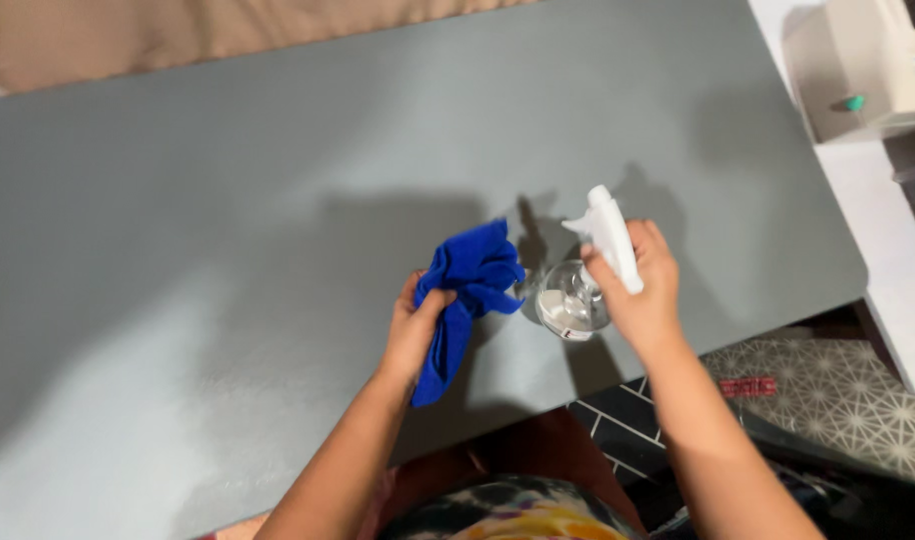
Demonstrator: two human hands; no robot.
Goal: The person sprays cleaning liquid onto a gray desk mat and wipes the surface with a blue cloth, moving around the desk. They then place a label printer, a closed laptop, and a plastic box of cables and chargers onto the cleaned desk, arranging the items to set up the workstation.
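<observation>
Gripping blue cloth [468, 300] in left hand [415, 325], right hand [643, 290] clutching spray bottle [588, 275], grey table [228, 250]

A crumpled blue cloth [468, 295] hangs beside a clear, white-nozzled spray bottle [588, 280].

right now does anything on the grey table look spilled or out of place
Nothing stands out. The left hand grips a bunched blue cloth, the right hand holds a clear spray bottle over the grey table; no puddle shows.

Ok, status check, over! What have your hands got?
Left hand gripping blue cloth. Right hand holding clear spray bottle above grey table. Nothing in the way.
</observation>
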